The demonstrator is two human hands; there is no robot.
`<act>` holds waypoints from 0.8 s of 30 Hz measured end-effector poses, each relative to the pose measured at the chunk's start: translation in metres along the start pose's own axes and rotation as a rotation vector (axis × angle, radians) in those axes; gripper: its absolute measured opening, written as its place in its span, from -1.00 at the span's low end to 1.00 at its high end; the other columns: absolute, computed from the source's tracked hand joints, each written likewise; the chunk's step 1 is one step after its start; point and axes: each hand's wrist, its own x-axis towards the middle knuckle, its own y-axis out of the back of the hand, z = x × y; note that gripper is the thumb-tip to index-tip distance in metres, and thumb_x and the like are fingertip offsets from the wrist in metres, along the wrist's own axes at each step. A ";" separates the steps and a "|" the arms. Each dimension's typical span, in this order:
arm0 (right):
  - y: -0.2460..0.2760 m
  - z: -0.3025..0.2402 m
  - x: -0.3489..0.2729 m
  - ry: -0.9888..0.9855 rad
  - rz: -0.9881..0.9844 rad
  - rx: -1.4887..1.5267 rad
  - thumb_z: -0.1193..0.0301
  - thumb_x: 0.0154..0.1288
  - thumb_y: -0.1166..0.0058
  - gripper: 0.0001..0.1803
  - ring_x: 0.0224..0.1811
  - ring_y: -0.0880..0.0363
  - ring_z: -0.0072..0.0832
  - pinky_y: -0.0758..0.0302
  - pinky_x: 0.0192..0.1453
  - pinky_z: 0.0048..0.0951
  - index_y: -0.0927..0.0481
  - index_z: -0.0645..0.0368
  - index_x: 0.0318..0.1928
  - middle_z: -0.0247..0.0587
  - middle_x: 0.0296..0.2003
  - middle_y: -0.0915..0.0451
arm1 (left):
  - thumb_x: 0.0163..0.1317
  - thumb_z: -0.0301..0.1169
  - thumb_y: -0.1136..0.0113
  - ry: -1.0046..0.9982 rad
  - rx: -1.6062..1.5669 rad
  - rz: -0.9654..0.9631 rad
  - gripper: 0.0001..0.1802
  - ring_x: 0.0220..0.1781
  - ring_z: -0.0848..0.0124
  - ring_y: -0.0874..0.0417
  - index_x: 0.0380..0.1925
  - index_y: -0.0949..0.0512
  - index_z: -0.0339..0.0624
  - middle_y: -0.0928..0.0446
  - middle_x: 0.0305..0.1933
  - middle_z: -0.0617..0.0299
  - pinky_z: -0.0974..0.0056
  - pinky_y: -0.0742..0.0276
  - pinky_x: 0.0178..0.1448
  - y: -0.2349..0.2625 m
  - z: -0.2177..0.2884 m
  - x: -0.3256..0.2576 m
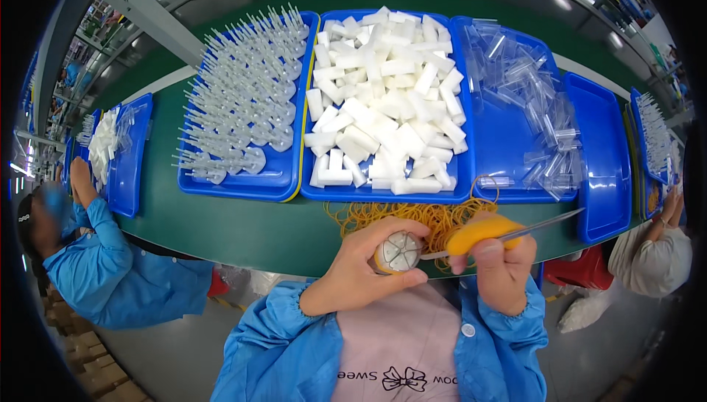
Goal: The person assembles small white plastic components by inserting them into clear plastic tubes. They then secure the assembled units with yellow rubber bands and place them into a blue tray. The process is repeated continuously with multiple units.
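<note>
My left hand [353, 266] grips a small round bundle [398, 252] of clear plastic pieces, its end face turned up toward me. My right hand [501, 269] is closed on a yellow-handled metal tool [479, 232]. One thin metal end of the tool reaches left to the bundle's edge, and the other end points up to the right. Both hands are held close to my chest, just in front of the green table's near edge [243, 232]. A loose heap of yellow rubber bands [434, 218] lies on the table right behind my hands.
Blue trays stand in a row behind the bands: clear plastic stick parts [243, 100], white foam blocks [383, 92], clear sleeves [515, 92], and a bare tray [600, 151]. One person in blue [110, 262] works at the left, another person [655, 254] at the right.
</note>
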 end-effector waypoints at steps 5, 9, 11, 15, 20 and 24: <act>-0.009 0.005 0.004 -0.008 -0.114 -0.041 0.44 0.24 -0.03 -0.83 -0.58 -0.45 -0.55 -0.35 -0.52 -0.55 -0.60 0.31 -0.36 -0.20 -0.52 -0.54 | -0.08 -0.41 -0.43 -0.063 0.080 0.040 -0.47 -0.06 0.38 -0.59 -0.06 -0.48 -0.25 -0.55 -0.06 0.13 0.34 -0.48 0.02 -0.002 0.001 0.002; -0.011 0.007 0.003 -0.016 -0.143 -0.065 0.42 0.24 -0.06 -0.83 -0.58 -0.46 -0.50 -0.35 -0.51 -0.53 -0.61 0.29 -0.35 -0.19 -0.52 -0.54 | -0.12 -0.38 -0.49 -0.150 0.225 0.106 -0.46 -0.13 0.39 -0.62 -0.10 -0.51 -0.25 -0.58 -0.11 0.11 0.35 -0.51 -0.05 -0.003 0.001 0.003; -0.011 0.005 0.003 -0.001 -0.150 -0.093 0.42 0.23 -0.08 -0.83 -0.58 -0.46 -0.49 -0.35 -0.50 -0.52 -0.61 0.29 -0.34 -0.18 -0.53 -0.53 | -0.13 -0.37 -0.49 -0.175 0.260 0.123 -0.47 -0.14 0.36 -0.63 -0.11 -0.52 -0.25 -0.58 -0.12 0.11 0.34 -0.52 -0.06 -0.003 0.001 0.004; -0.010 0.004 0.003 0.018 -0.136 -0.088 0.42 0.23 -0.08 -0.83 -0.59 -0.46 -0.49 -0.34 -0.51 -0.53 -0.61 0.31 -0.35 -0.19 -0.52 -0.54 | -0.13 -0.41 -0.44 -0.213 0.286 0.153 -0.47 -0.17 0.26 -0.64 -0.08 -0.51 -0.21 -0.58 -0.14 0.10 0.32 -0.54 -0.10 -0.003 0.000 0.004; -0.014 0.008 0.003 -0.016 -0.149 -0.059 0.46 0.23 -0.06 -0.84 -0.59 -0.47 -0.47 -0.36 -0.50 -0.53 -0.60 0.34 -0.36 -0.17 -0.52 -0.54 | -0.15 -0.44 -0.42 -0.201 0.307 0.187 -0.46 -0.19 0.21 -0.64 -0.07 -0.50 -0.17 -0.58 -0.17 0.10 0.29 -0.55 -0.14 -0.005 -0.001 0.004; -0.016 0.009 0.003 -0.009 -0.107 -0.165 0.47 0.22 -0.04 -0.84 -0.57 -0.51 -0.49 -0.38 -0.50 -0.54 -0.59 0.34 -0.37 -0.14 -0.53 -0.56 | -0.16 -0.43 -0.43 -0.205 0.388 0.223 -0.46 -0.22 0.18 -0.63 -0.08 -0.51 -0.15 -0.58 -0.21 0.12 0.27 -0.55 -0.18 -0.006 0.000 0.005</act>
